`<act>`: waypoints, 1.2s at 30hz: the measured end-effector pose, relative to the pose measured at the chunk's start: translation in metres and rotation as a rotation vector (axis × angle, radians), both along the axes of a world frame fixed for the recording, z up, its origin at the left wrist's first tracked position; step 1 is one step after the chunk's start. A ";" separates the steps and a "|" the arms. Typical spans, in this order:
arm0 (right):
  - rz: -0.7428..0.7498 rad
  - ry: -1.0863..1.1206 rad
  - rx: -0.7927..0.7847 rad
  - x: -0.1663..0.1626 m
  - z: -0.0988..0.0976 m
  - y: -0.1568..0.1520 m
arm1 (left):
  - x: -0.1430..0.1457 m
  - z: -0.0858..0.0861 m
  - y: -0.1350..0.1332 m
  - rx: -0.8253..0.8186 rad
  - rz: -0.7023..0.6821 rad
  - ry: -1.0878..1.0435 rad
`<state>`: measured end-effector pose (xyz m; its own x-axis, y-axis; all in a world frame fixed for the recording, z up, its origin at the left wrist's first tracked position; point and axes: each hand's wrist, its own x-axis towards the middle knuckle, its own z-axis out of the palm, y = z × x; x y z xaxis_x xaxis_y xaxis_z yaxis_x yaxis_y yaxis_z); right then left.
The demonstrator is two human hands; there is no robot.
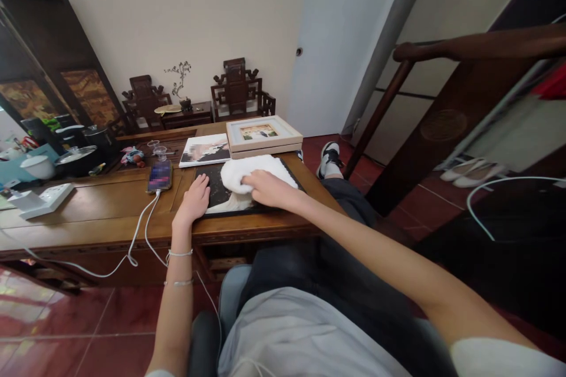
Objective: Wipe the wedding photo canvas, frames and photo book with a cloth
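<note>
A white cloth [241,172] lies bunched over a dark-edged picture panel [217,181] at the front edge of the wooden table. My right hand [265,187] grips the cloth, fingers curled into it, pressing it on the panel. The cloth hides much of the picture; a pale shape shows along its lower part. My left hand [197,197] rests with fingers stretched out on the panel's left edge, holding nothing. Just behind the panel lies a white-edged picture [204,150], and beside that sits a light wood framed picture [264,131] on top of another frame.
On the table [110,218], left of my hands, a phone [160,177] lies plugged into a white cable that hangs over the front edge. A power strip [46,199], a black pot [76,160] and small glass cups stand farther left. A wooden chair [442,106] rises at right.
</note>
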<state>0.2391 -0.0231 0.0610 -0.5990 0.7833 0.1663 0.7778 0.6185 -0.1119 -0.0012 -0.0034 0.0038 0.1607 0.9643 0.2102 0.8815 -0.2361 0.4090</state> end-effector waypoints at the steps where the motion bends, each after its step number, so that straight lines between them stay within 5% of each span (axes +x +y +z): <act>1: -0.009 0.002 0.006 -0.005 0.002 0.014 | 0.000 0.000 0.000 -0.001 0.000 -0.001; 5: -0.043 0.010 0.022 -0.022 0.006 0.053 | 0.000 0.002 0.001 -0.012 0.011 0.001; 8: -0.069 0.010 0.025 -0.028 0.005 0.052 | -0.001 0.002 0.001 -0.013 0.006 -0.004; 18: 0.117 0.034 0.027 0.012 -0.012 -0.076 | 0.000 -0.002 -0.001 0.015 -0.002 -0.011; 22: 0.194 0.078 0.012 0.019 -0.012 -0.096 | 0.001 0.001 -0.004 -0.006 -0.003 -0.005; 26: 0.140 0.038 0.012 0.008 -0.008 -0.069 | 0.002 0.001 -0.003 0.004 0.002 -0.010; 36: -0.025 0.039 0.008 -0.035 0.005 0.059 | 0.005 0.006 -0.006 -0.021 0.022 -0.024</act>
